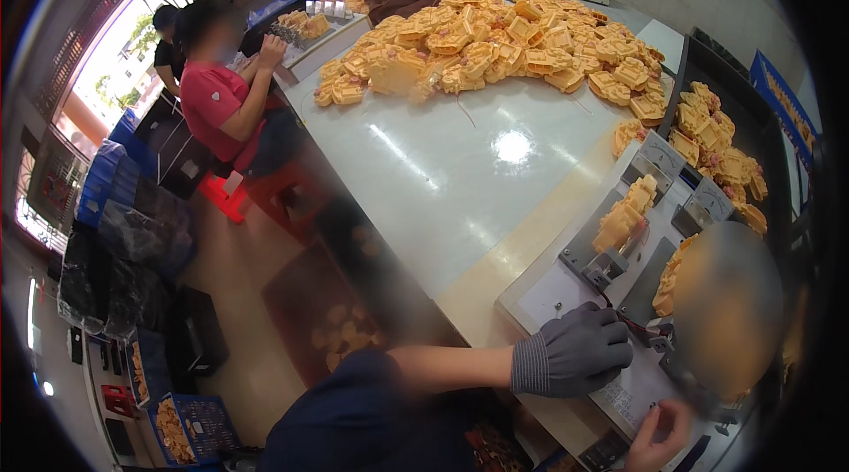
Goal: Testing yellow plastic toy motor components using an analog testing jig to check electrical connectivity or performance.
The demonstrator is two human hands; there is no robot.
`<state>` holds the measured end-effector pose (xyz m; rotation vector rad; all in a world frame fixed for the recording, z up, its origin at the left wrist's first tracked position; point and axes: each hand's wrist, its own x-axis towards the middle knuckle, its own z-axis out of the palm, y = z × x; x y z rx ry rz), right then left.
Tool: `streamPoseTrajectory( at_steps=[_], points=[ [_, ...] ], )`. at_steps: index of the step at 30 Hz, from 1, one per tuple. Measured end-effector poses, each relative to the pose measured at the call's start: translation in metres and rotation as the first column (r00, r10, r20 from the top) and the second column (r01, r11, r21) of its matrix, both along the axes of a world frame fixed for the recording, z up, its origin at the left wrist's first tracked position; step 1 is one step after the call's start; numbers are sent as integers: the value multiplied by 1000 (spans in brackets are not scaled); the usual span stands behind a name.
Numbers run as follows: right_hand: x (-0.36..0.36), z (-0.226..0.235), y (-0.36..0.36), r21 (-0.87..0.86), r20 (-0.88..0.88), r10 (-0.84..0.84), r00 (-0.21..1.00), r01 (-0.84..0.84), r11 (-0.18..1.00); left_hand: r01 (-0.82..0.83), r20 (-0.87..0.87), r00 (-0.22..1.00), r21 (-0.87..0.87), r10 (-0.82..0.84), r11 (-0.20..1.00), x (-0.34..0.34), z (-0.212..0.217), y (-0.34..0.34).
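Observation:
My left hand point(575, 350), in a grey glove with a ribbed cuff, has its fingers curled over a white test board point(539, 299). Whatever those fingers may hold is hidden. Bare and partly cut off by the lower edge, my right hand point(661, 437) bends its fingers beside a small metal knob on the board; a grip cannot be made out. A yellow plastic casing point(624, 214) stands in a metal fixture beyond my left hand. Another yellow casing point(668, 282) sits farther right, partly covered by a blurred patch. Two analog meters point(654, 156) point(707, 202) stand behind the fixtures.
A large heap of yellow casings point(495, 43) covers the back of the grey table point(398, 171). More fill a black tray point(681, 109) at right. A co-worker in red point(217, 109) sits at the left, handling something small. Blue crates point(208, 423) stand on the floor.

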<state>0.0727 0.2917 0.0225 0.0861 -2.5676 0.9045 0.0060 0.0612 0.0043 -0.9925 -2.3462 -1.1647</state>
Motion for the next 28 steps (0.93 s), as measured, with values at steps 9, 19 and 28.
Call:
streamPoseTrajectory(
  at_steps=[9, 19, 28],
  points=[
    [-1, -1, -4, -22, 11, 8, 1000, -8, 1000, -21, 6, 1000, -38, 22, 999, 3, 4, -7],
    [-16, -11, -5, -113, 11, 3, 1000, -2, 994, 53, 41, 998, -260, -44, 964, -14, 0, -10],
    [-5, -17, 3, -157, -186, 49, 981, -78, 985, -84, -27, 996, -278, 80, 957, 3, 12, -4]
  ],
)
